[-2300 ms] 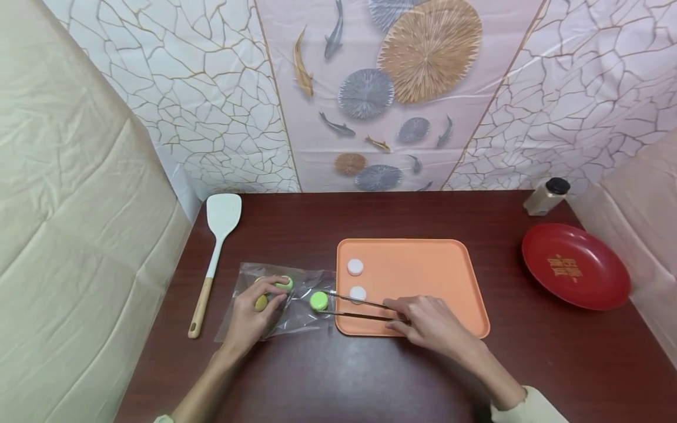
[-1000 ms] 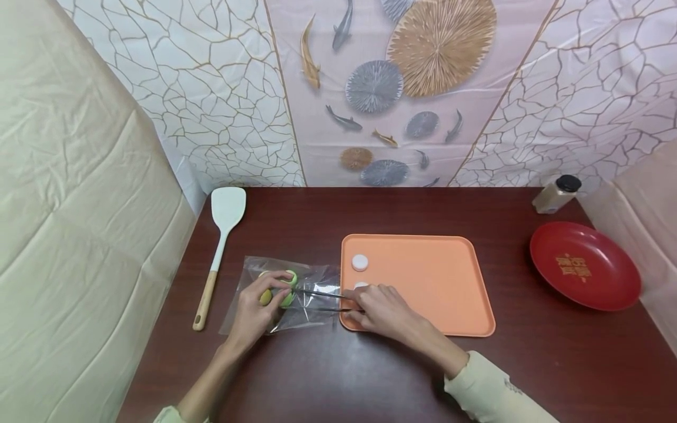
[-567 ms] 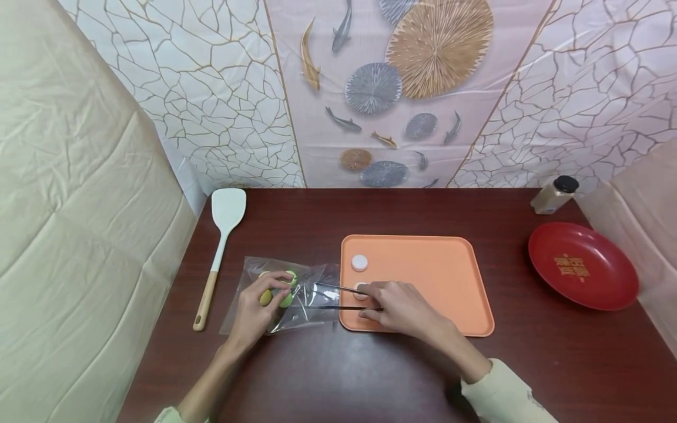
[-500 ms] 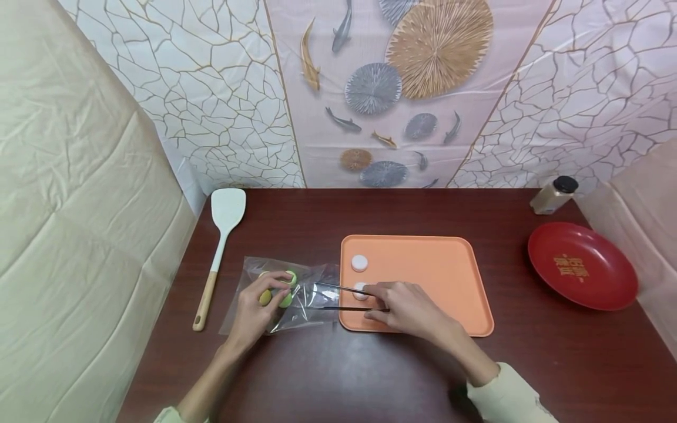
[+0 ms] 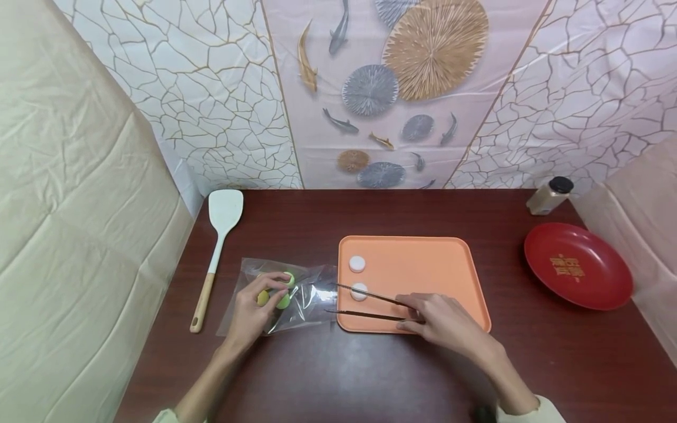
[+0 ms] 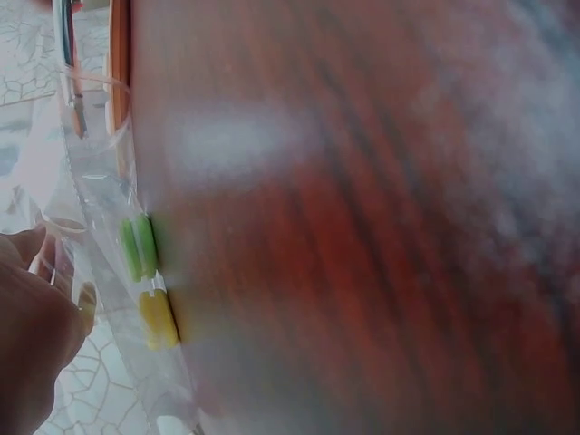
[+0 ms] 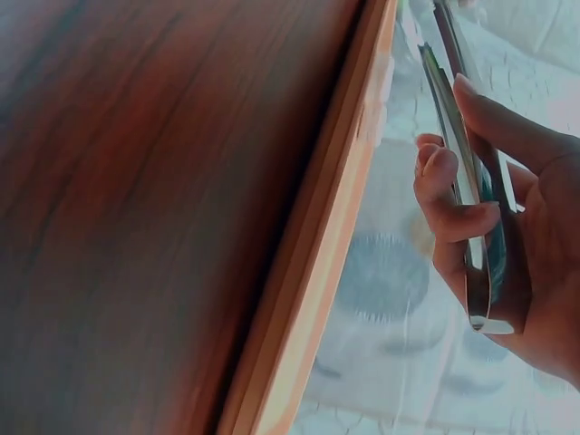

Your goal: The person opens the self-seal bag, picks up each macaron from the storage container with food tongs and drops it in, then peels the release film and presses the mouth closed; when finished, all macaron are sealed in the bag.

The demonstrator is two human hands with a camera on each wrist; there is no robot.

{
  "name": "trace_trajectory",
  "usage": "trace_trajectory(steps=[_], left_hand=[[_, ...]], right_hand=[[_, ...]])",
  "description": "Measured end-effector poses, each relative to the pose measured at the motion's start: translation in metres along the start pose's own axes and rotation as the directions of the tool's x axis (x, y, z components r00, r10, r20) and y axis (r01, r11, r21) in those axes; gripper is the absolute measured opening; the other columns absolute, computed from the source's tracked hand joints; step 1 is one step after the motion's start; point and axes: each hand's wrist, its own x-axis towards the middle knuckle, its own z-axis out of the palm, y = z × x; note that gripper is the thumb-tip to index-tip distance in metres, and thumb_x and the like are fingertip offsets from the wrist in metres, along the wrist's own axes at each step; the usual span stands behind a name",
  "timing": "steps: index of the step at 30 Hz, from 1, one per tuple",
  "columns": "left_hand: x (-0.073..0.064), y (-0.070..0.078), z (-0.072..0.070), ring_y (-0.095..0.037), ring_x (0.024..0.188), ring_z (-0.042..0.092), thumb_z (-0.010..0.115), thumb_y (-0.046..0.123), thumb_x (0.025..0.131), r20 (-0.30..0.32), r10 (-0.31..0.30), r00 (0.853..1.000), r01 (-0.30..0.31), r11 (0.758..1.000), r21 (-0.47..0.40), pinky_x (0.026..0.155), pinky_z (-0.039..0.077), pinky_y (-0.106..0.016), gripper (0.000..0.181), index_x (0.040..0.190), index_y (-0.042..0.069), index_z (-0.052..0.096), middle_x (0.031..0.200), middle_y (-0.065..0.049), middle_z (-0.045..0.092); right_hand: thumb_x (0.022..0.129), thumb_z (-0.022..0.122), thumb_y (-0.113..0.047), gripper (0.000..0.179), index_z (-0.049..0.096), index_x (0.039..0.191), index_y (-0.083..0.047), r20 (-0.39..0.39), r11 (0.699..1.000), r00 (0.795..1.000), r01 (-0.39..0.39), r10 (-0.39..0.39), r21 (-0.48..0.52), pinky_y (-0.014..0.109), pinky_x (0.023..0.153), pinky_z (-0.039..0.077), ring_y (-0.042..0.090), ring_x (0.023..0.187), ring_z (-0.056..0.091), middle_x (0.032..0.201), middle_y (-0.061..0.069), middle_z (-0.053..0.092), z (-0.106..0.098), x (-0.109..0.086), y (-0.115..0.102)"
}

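Note:
My left hand [image 5: 252,305] pinches the upper layer of a clear plastic bag [image 5: 312,288], lifting it. Inside the bag lie a green macaron [image 5: 283,301], a second green one partly behind the fingertips, and a yellow macaron [image 6: 159,319]. My right hand [image 5: 446,326] grips metal tongs [image 7: 485,204], thumb on one arm and fingers on the other. The tongs' arms are spread with nothing between the tips, which point left at the bag's mouth. Beneath them, two white macarons [image 5: 357,264] sit at the left side of an orange tray [image 5: 423,270].
A white spatula [image 5: 224,211] with a wooden handle lies left of the bag. On the far right are a red plate [image 5: 597,264] and a black-lidded jar [image 5: 547,197]. A patterned cloth backdrop [image 5: 370,135] rises behind the table, and cream padding borders the left side.
The tongs carried a green macaron from the bag's mouth deep inside, released it beside the other macarons, and drew back right, empty. My left hand has kept its grip on the bag.

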Motion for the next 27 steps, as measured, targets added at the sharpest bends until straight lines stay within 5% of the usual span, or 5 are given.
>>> trace_trajectory(steps=[11, 16, 27], left_hand=[[0.001, -0.001, 0.001, -0.027, 0.111, 0.076, 0.08, -0.02, 0.088, -0.002, 0.012, 1.0, -0.012, 1.0, 0.004, 0.106, 0.05, -0.012, 0.019, 0.098, -0.004, 0.077, 0.116, -0.021, 0.079], [0.001, -0.001, 0.001, -0.022, 0.113, 0.076, 0.08, -0.02, 0.086, -0.004, 0.01, 1.0, -0.01, 1.0, 0.009, 0.106, 0.05, -0.011, 0.021, 0.098, -0.003, 0.077, 0.115, -0.025, 0.078], [0.0, -0.001, 0.002, -0.02, 0.115, 0.076, 0.08, -0.022, 0.085, -0.002, 0.0, 1.0, 0.001, 1.0, 0.019, 0.109, 0.049, -0.012, 0.022, 0.098, -0.004, 0.076, 0.117, -0.023, 0.079]], right_hand=[[0.095, 0.088, -0.034, 0.018, 0.071, 0.101, -0.029, 0.001, 0.978, 0.981, -0.195, 0.196, 0.079, 0.023, 0.056, 0.037, -0.004, 0.062, 0.043, 0.073, -0.02, 0.051, -0.018, -0.036, 0.036], [0.093, 0.089, -0.036, 0.022, 0.073, 0.107, -0.029, -0.019, 0.965, 0.966, -0.255, 0.256, 0.062, 0.024, 0.058, 0.038, -0.003, 0.064, 0.044, 0.074, -0.019, 0.051, -0.022, -0.049, 0.048], [0.095, 0.088, -0.03, 0.02, 0.069, 0.099, -0.028, -0.026, 0.951, 0.952, -0.302, 0.304, 0.064, 0.029, 0.057, 0.036, 0.003, 0.064, 0.043, 0.074, -0.014, 0.051, -0.013, -0.042, 0.057]])
